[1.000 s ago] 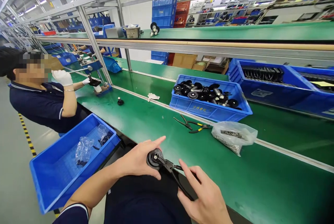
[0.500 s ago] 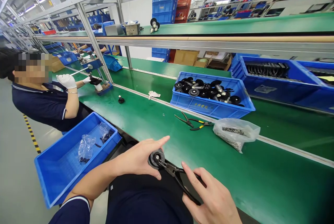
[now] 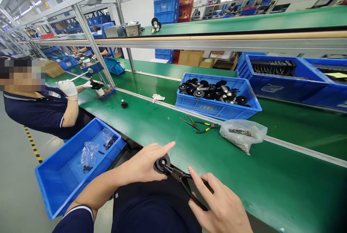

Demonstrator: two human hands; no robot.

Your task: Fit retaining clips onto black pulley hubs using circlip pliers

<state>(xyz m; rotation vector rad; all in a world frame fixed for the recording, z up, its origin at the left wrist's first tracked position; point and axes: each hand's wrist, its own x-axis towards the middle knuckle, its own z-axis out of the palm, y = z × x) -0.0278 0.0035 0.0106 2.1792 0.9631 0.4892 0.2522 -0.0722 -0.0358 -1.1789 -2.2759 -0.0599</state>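
Near the bench's front edge, my left hand (image 3: 143, 162) grips a round black part (image 3: 162, 164) with a metal centre, its face turned up. My right hand (image 3: 219, 204) is wrapped around the black handles of a pair of pliers (image 3: 177, 174). The plier tips touch the centre of the black part. Farther back on the green bench (image 3: 271, 175) lie two more pliers, one with dark handles (image 3: 190, 122) and one with yellow and black handles (image 3: 207, 127), beside a clear bag (image 3: 242, 135) of small metal pieces.
A blue crate (image 3: 217, 108) of black wheel-like parts stands behind the pliers. Another blue crate (image 3: 54, 186) with plastic bags sits at the left. Beyond it, a person in white gloves (image 3: 68, 88) works at a lever press (image 3: 104, 90). A small black part (image 3: 124, 104) stands on the bench.
The camera view has shifted slightly. My left thumb has moved closer in against the black part. The plier tips remain at its centre.
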